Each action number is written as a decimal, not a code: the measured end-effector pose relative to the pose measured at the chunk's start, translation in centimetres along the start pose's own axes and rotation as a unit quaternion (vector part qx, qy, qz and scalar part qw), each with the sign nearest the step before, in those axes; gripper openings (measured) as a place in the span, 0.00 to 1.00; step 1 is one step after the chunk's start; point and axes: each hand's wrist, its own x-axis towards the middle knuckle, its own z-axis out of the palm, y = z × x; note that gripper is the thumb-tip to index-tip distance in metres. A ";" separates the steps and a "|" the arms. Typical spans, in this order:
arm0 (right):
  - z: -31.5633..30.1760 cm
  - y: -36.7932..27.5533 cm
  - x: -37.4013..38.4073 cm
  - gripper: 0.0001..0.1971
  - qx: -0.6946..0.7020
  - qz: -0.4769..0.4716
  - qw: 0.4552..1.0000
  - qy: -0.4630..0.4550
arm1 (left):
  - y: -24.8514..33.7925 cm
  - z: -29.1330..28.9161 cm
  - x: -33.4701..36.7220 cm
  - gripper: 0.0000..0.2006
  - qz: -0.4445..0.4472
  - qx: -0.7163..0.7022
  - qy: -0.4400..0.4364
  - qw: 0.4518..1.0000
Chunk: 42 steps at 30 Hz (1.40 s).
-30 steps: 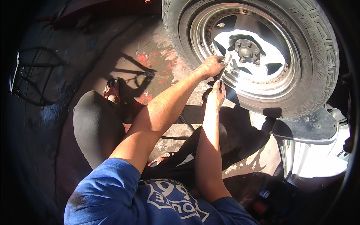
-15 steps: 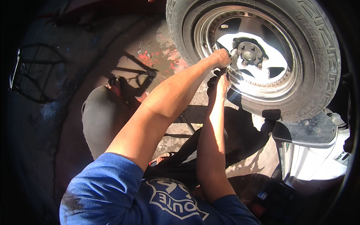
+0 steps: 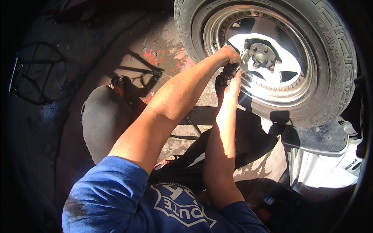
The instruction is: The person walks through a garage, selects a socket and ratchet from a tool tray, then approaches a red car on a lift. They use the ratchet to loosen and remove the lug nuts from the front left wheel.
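A large wheel (image 3: 294, 91) with a black tire and a shiny metal rim stands at the upper right. Sunlight glares off its white spoked centre around the dark hub (image 3: 261, 56). Both of my hands meet at the hub's left side on a tool (image 3: 244, 56) with a metal socket-like end, which reaches to the nuts there. My left hand (image 3: 230, 55) is closed on the tool from above. Just below, my right hand (image 3: 233, 79) wraps around it, its fingers in deep shadow. Most of the tool's body is hidden by the hands, so its exact kind is unclear.
A black mudguard flap (image 3: 316, 136) and a white vehicle panel (image 3: 330, 171) lie below the wheel at the right. My bent knee (image 3: 101, 120) is at the left. A dark metal frame (image 3: 35, 73) stands at the far left, on a stained floor with red paint patches.
The wheel and hub sit slightly farther right and lower in view. My right hand has turned a little, showing more of its shaded fingers and the tool. Both hands stay at the hub.
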 end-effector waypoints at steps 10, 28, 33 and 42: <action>0.7 1.6 -0.7 0.17 0.066 0.033 0.996 0.041 | 0.6 0.8 0.6 0.23 -0.020 0.139 -0.034 0.989; 0.7 1.1 -0.1 0.10 0.151 0.095 0.984 0.018 | -0.1 -0.2 3.1 0.17 0.052 0.113 -0.141 0.982; 0.4 1.0 -0.9 0.14 0.111 0.050 0.990 0.074 | -0.2 0.4 2.4 0.21 0.097 0.248 -0.054 0.962; 0.8 1.6 0.0 0.14 0.052 0.044 0.997 0.031 | 0.7 0.8 0.9 0.24 0.040 0.158 -0.076 0.984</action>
